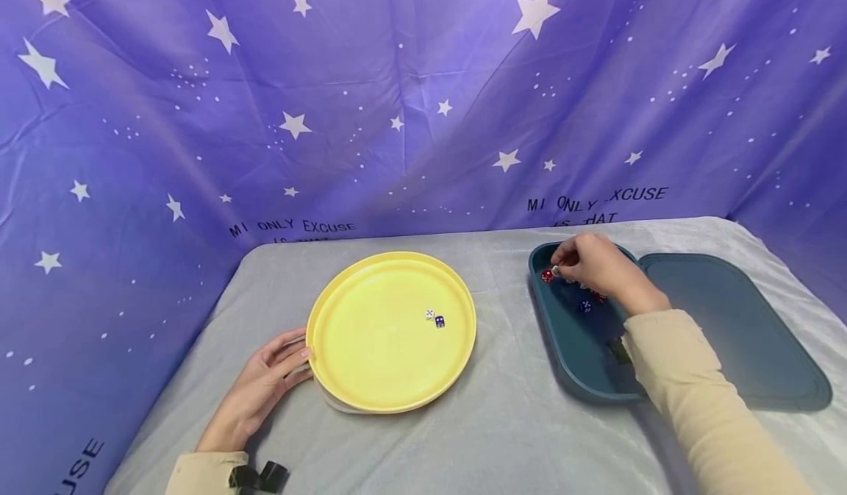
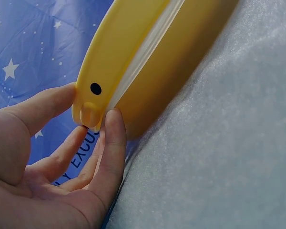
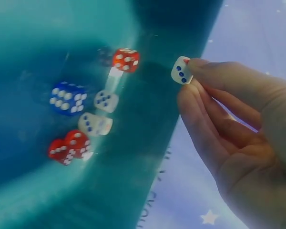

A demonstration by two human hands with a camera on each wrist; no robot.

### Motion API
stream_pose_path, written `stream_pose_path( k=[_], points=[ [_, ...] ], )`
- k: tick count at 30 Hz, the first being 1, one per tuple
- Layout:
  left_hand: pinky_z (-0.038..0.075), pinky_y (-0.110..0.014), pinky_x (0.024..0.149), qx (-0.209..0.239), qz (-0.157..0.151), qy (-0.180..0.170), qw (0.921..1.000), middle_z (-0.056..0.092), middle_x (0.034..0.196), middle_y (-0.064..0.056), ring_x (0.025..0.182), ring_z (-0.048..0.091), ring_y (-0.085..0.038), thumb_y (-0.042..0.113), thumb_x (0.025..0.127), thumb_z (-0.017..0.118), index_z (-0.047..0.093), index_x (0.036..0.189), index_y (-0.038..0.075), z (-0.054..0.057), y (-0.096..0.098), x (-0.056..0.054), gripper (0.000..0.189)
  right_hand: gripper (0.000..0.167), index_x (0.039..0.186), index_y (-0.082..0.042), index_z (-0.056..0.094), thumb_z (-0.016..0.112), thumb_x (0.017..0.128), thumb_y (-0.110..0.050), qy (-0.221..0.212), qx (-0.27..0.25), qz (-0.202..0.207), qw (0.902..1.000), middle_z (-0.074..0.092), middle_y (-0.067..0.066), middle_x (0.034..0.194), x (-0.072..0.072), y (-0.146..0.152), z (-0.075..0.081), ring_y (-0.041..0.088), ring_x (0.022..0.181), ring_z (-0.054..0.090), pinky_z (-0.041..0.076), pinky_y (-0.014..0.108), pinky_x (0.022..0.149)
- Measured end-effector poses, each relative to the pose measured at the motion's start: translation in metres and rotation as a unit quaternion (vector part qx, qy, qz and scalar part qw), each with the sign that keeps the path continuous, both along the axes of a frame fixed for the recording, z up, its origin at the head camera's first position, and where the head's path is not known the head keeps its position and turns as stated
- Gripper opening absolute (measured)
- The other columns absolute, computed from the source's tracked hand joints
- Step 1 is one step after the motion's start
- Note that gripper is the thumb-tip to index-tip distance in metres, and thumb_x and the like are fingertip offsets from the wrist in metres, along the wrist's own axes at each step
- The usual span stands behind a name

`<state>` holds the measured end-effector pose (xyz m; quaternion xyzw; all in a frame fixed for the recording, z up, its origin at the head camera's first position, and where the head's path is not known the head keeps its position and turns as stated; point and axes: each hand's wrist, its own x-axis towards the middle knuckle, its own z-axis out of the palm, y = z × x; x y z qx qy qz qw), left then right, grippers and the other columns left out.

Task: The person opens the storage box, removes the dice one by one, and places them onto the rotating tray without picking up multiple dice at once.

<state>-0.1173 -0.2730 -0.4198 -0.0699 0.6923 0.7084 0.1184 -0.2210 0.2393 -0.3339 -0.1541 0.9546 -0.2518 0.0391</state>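
Observation:
My left hand (image 1: 254, 385) holds the left edge of a round yellow tray (image 1: 370, 362) between thumb and fingers. In the left wrist view, the fingertips (image 2: 115, 119) meet the tray's side near a black dot and a small knob. Inside the tray lie a white die (image 1: 430, 314) and a blue die (image 1: 440, 321), side by side. Over the far end of a dark teal box (image 1: 556, 359), my right hand (image 1: 598, 267) pinches a white die (image 3: 180, 71) between thumb and fingertips. Below it are red dice (image 3: 126, 60), a blue die (image 3: 68, 98) and white dice (image 3: 106, 100).
A flat teal lid (image 1: 734, 326) lies against the box's right side. Grey cloth (image 1: 265, 282) covers the table. A purple star-printed curtain (image 1: 397, 76) hangs behind and at both sides.

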Motion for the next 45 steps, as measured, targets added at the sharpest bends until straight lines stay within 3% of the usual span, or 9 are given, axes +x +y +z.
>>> stream_pose_path(
  k=[13,29,45],
  points=[
    [0.059,-0.033,0.093,0.004,0.000,0.006,1.0000,0.063,0.119,0.002,0.108,0.064,-0.009,0.011,0.098,0.063,0.035,0.146,-0.003,0.000,-0.001,0.000,0.058,0.015,0.101,0.004,0.073,0.072,0.089,-0.005,0.048,-0.009,0.016,0.9987,0.073,0.014,0.091,0.008,-0.025,0.021,0.025,0.082,0.069,0.060,0.041,0.072],
    [0.058,-0.033,0.094,0.009,-0.002,0.003,1.0000,0.063,0.119,0.001,0.109,0.064,-0.009,0.011,0.098,0.063,0.035,0.146,-0.003,0.001,-0.001,-0.001,0.057,0.013,0.099,0.002,0.074,0.073,0.087,-0.003,0.071,-0.023,0.014,0.9971,0.073,0.012,0.091,0.016,-0.045,0.024,0.022,0.081,0.069,0.061,0.039,0.072],
    [0.058,-0.034,0.096,0.007,-0.011,0.012,0.9999,0.060,0.124,-0.001,0.111,0.063,-0.010,0.011,0.098,0.063,0.034,0.147,-0.003,0.001,-0.002,-0.001,0.059,0.011,0.097,0.002,0.075,0.073,0.086,-0.001,0.080,-0.026,0.049,0.9953,0.073,0.011,0.092,0.019,-0.067,0.024,0.021,0.081,0.068,0.061,0.039,0.074]
  ],
)
